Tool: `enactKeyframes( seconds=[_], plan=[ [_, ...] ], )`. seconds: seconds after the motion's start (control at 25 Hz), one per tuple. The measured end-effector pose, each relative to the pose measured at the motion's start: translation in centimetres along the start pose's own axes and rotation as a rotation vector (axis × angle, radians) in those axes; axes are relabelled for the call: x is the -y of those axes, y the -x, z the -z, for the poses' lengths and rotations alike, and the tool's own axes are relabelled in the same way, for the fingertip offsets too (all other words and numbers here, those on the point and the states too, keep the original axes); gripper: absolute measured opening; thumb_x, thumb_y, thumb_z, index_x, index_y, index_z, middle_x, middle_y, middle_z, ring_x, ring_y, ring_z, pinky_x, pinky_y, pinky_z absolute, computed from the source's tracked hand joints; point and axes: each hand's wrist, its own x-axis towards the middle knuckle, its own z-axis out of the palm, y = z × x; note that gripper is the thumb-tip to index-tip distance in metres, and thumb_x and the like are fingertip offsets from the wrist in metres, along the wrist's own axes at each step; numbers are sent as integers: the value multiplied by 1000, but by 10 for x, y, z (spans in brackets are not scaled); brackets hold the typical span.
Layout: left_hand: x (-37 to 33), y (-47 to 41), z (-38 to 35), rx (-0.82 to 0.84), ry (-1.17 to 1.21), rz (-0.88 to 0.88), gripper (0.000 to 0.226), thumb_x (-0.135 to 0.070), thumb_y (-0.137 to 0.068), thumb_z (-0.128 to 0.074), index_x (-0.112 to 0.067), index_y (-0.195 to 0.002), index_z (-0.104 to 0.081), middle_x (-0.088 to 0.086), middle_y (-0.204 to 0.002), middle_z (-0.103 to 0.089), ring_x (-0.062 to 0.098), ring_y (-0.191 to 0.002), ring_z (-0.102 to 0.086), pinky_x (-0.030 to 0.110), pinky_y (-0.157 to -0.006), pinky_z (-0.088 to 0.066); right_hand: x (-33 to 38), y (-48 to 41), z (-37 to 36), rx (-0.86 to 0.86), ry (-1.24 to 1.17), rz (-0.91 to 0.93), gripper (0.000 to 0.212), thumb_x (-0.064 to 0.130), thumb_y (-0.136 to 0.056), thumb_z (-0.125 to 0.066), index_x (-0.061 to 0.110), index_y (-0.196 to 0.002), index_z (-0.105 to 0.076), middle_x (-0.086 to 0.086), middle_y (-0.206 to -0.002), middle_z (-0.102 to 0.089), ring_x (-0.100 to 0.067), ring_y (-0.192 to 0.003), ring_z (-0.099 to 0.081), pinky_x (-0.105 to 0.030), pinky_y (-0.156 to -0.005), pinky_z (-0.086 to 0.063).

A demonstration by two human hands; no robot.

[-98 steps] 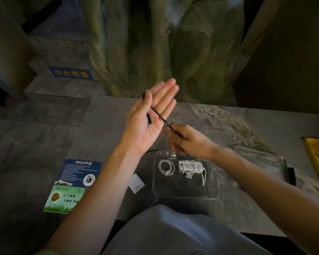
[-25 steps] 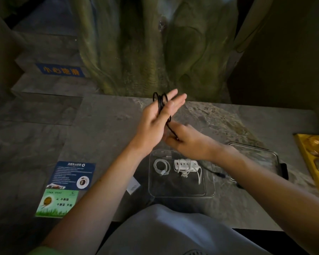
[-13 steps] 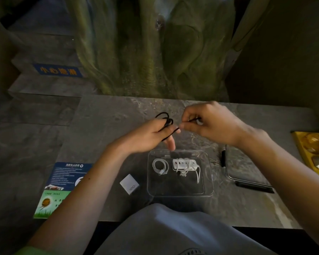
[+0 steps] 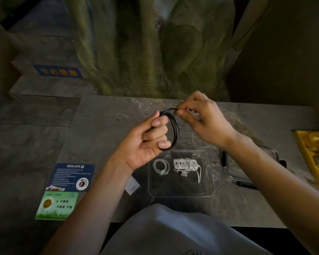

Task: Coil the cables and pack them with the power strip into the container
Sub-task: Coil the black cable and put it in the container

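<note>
Above container [image 4: 180, 192], L hand [image 4: 145, 144] grip closed round black cable coil [image 4: 175, 129]; R hand [image 4: 201, 118] pinches it.

Grey stone table [image 4: 103, 126], clear container [image 4: 212, 181], lid [image 4: 228, 173], leaflets [image 4: 70, 176], white card [image 4: 132, 185]

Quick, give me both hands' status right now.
Left hand: closed, holding the coiled black cable.
Right hand: closed, pinching the same cable at the top of the loop.
</note>
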Motion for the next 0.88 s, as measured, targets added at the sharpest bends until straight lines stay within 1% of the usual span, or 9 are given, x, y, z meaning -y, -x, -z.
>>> enactKeyframes(
  seconds=[0.12,0.2,0.24,0.36,0.44,0.56,0.64,0.76,0.88],
  plan=[
    [10,1,1,-3,96,-9,30,-21,-102,-38,-5,-82,-52,-2,-52,-33,12,-40,-30,26,-63,-44,9,4,-15,9,-71,-161,14,26,-94,-61,17,-92,-71,2,-78,-64,-6,-68,-59,-23,-65,-45],
    [15,1,0,-30,105,-26,29,-20,-102,-37,-4,-83,-52,-1,-52,-34,11,-39,-28,26,-63,-42,17,6,-22,25,-400,-356,22,25,-97,-57,7,-90,-68,-12,-78,-70,-20,-68,-67,-35,-67,-53],
    [16,2,0,-47,107,-26,30,-20,-103,-37,-4,-83,-52,-1,-52,-34,10,-37,-24,26,-63,-41,21,9,-24,23,-593,-441,26,23,-99,-54,0,-91,-65,-19,-79,-68,-24,-68,-66,-37,-67,-54],
    [16,5,0,-91,109,-2,31,-20,-103,-34,-3,-83,-52,0,-52,-34,5,-36,-14,27,-64,-41,32,19,-26,73,-1076,-635,28,18,-101,-46,-5,-98,-62,-13,-77,-66,-15,-63,-66,-26,-61,-57],
    [15,7,6,-98,102,26,31,-20,-103,-35,-3,-83,-52,-1,-52,-33,6,-36,-15,27,-65,-42,31,28,-28,74,-1260,-685,25,17,-100,-46,-3,-101,-61,-9,-79,-69,-14,-66,-69,-25,-62,-58],
    [13,10,16,-83,69,51,31,-23,-102,-38,-7,-81,-54,-4,-51,-31,8,-37,-21,25,-65,-45,26,36,-33,71,-1385,-733,25,20,-95,-52,0,-104,-62,-11,-88,-70,-20,-76,-70,-32,-75,-60],
    [11,11,19,-140,-37,67,31,-26,-100,-40,-11,-78,-56,-7,-48,-27,7,-37,-22,21,-62,-47,23,43,-40,77,-1424,-773,26,22,-91,-55,2,-105,-65,-12,-92,-71,-21,-80,-70,-34,-80,-58],
    [10,16,18,-316,-216,67,34,-29,-97,-36,-14,-74,-56,-11,-42,-24,3,-32,-21,19,-57,-48,17,51,-47,68,-1446,-818,25,23,-90,-58,5,-105,-67,-14,-97,-71,-23,-84,-69,-33,-82,-55],
    [7,18,19,-381,-306,70,31,-29,-97,-37,-14,-74,-52,-13,-38,-33,1,-30,-32,20,-58,-49,16,52,-49,66,-1439,-840,24,21,-91,-57,3,-104,-66,-15,-96,-70,-24,-85,-69,-34,-80,-56]
  ],
)
